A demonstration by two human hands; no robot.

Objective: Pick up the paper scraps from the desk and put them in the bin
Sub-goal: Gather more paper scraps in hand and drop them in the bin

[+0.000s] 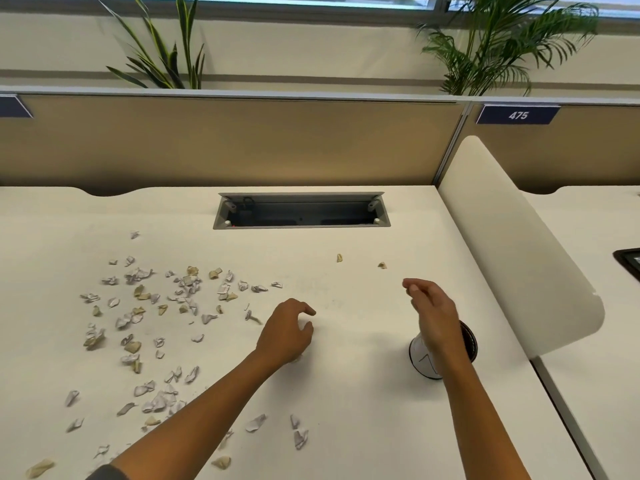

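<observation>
Several crumpled white and tan paper scraps [187, 289] lie scattered over the left half of the white desk [346, 410]. Two lone scraps [339, 258] lie farther back, right of centre. A small round bin [469, 341], white outside and dark inside, stands on the desk at the right. My left hand [287, 332] hovers low at the centre with fingers curled round a pale scrap that shows between thumb and fingers. My right hand [431, 310] is raised just above and left of the bin, partly hiding it, and pinches a small tan scrap at its fingertips.
An open grey cable tray [301, 211] is sunk into the desk at the back. A tan partition wall [242, 143] closes the far side and a rounded white divider [512, 244] the right side. Plants stand behind the partition.
</observation>
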